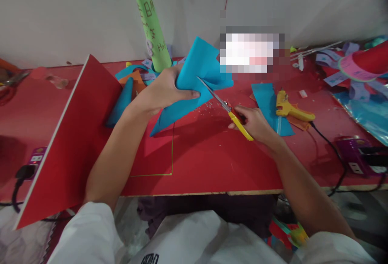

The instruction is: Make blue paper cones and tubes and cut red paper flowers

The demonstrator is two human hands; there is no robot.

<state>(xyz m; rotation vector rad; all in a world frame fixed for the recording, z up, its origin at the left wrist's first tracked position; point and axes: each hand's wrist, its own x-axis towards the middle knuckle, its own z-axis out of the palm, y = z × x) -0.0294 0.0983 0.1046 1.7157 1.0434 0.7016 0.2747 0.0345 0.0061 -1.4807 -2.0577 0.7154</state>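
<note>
My left hand [172, 86] is closed on a sheet of blue paper [194, 70], thumb in front and fingers behind. The sheet is raised above the table, bent, with a cut edge at its right. Scissors [232, 116] with yellow and red handles are in my right hand [253, 122], fingers wrapped round the grips. Their blades point up and left and touch the paper, one partly hidden by it. Another blue paper piece [263, 98] lies right of my right hand, with a yellow glue gun [291, 110] resting partly over it.
A red board [72, 143] leans upright at the left beside a rolled blue paper cone [123, 104]. Behind stands a green paper tube [153, 26] with writing. Purple power strips [356, 155] and cords lie at the right; a pixelated patch covers part of the back.
</note>
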